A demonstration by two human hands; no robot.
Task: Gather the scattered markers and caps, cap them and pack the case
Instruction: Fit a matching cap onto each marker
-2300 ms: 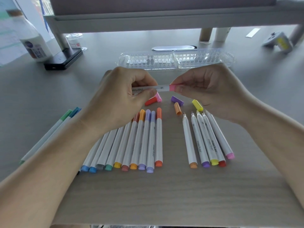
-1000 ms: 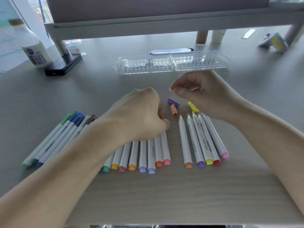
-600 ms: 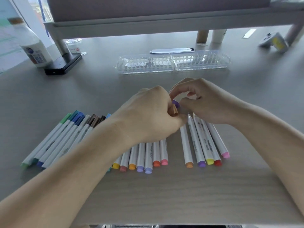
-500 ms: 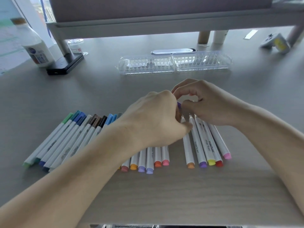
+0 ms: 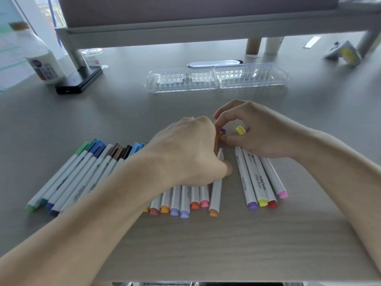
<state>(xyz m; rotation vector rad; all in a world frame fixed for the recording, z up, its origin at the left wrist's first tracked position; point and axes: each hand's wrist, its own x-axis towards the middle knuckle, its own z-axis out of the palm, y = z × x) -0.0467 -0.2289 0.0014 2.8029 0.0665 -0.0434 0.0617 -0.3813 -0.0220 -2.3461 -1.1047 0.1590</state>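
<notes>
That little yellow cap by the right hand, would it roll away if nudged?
The yellow cap looks tiny and light, so a nudge would probably send it skidding. It seems flat-sided, so it likely slides rather than rolls. It looks like stiff plastic.

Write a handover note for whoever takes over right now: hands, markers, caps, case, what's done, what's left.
Left hand grips the uncapped orange marker.
Right hand curls over the orange cap and purple cap; grip unclear. Yellow cap lies beside them.
Done: capped markers lie in a row at left.
Left: cap the orange one and the four uncapped markers, then pack everything into the open, empty case. Other caps are hidden.
</notes>
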